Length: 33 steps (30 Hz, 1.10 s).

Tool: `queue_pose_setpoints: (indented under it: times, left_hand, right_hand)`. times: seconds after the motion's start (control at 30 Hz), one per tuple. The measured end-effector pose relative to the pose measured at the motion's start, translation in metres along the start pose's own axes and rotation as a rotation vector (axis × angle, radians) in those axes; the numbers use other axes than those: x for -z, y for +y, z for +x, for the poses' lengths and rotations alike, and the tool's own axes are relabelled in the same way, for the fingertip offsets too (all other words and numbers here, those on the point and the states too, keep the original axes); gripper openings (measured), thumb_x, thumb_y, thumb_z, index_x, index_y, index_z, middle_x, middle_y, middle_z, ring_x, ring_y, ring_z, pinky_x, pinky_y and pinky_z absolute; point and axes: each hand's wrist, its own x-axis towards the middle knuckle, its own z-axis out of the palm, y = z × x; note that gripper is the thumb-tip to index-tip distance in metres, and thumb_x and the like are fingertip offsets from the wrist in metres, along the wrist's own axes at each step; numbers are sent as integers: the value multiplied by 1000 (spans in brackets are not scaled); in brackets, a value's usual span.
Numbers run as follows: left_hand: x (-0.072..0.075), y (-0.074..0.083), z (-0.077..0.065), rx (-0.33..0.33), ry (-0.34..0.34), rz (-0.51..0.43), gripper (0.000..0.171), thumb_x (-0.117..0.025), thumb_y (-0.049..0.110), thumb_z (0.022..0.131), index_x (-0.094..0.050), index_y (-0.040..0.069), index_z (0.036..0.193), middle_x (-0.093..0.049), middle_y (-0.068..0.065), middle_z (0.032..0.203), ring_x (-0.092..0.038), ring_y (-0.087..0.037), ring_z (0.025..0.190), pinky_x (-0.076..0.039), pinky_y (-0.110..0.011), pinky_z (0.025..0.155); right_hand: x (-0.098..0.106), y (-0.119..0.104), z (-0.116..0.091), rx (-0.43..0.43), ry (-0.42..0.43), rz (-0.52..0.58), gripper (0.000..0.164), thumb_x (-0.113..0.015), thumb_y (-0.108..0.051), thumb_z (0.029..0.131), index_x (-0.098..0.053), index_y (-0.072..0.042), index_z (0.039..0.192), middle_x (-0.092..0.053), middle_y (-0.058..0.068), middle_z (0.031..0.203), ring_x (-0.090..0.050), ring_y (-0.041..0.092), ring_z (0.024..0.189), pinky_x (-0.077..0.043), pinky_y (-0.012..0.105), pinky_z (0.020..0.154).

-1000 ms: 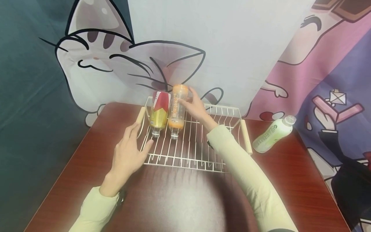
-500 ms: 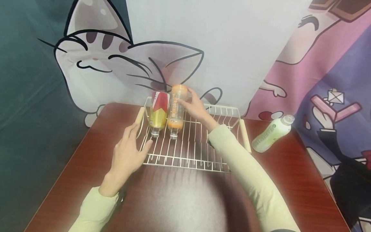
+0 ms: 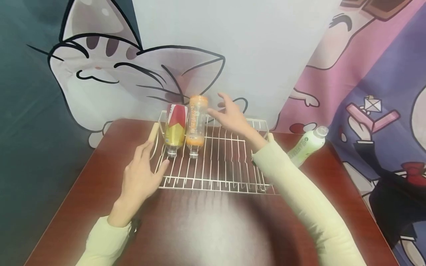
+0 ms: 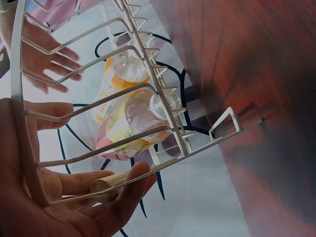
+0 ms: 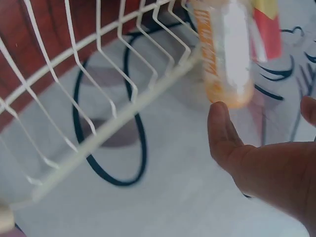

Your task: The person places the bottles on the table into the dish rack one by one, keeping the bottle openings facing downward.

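A wire rack [image 3: 213, 180] with pale handles stands on the table. Two bottles lie neck-down in its left part: one with a red and yellow label [image 3: 175, 127], and a clear bottle with orange print [image 3: 197, 122] beside it. My right hand [image 3: 231, 117] is just right of the clear bottle, fingers spread, holding nothing; the right wrist view shows the thumb close to the bottle's base [image 5: 229, 96]. At the rack's left handle [image 3: 153, 133], my left hand [image 3: 139, 177] rests its fairly straight fingers [image 4: 128, 197] against the handle, thumb held apart.
A pale green bottle [image 3: 307, 145] stands tilted in view right of the rack, partly behind the right sleeve [image 3: 299, 195]. The brown table [image 3: 213, 225] reaches a wall hanging printed with a cartoon cat [image 3: 100, 74] at the back.
My right hand has let go of the clear bottle and moved a little right, fingers spreading. The bottle stays in the rack. My left hand keeps its place; the head view has shifted slightly.
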Motion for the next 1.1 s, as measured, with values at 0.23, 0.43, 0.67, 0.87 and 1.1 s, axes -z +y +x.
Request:
queue_pose_setpoints:
  times: [0.23, 0.43, 0.67, 0.87, 1.1]
  left_hand:
    - [0, -2, 1, -5, -6, 15, 79, -73, 37, 104, -44, -2, 165, -45, -22, 166, -63, -60, 127, -51, -76, 97]
    - [2, -2, 1, -6, -9, 23, 79, -72, 37, 104, -42, -3, 166, -44, -24, 166, -62, -61, 127, -51, -77, 97]
    - [2, -2, 1, 2, -12, 34, 79, -71, 38, 105, -42, -3, 166, -44, -23, 167, -62, -61, 127, -51, -77, 97]
    - [1, -2, 1, -1, -9, 28, 79, -72, 38, 105, -42, -2, 167, -44, -23, 167, -63, -61, 126, -52, -76, 96]
    - [0, 0, 0, -3, -6, 18, 79, -72, 36, 105, -42, -1, 167, -45, -24, 166, -63, -61, 126, -52, -76, 97]
  right_hand:
    - [29, 1, -39, 56, 111, 86, 72, -68, -34, 111, -36, -10, 172, -57, 24, 157, -61, 41, 141, -52, 58, 116]
    - [47, 21, -78, 58, 254, 144, 58, -70, -29, 110, -52, -14, 164, -68, 18, 148, -68, 33, 132, -54, 53, 113]
    - [62, 52, -129, 41, 428, 236, 45, -72, -16, 109, -63, -7, 152, -78, 9, 129, -72, 8, 115, -53, 21, 107]
    - [62, 84, -167, 30, 519, 259, 35, -70, -8, 108, -68, -2, 143, -79, -15, 111, -75, 2, 105, -54, 14, 95]
    - [50, 106, -194, 28, 514, 288, 31, -70, -6, 108, -71, 0, 138, -80, -8, 109, -76, 6, 104, -61, 16, 88]
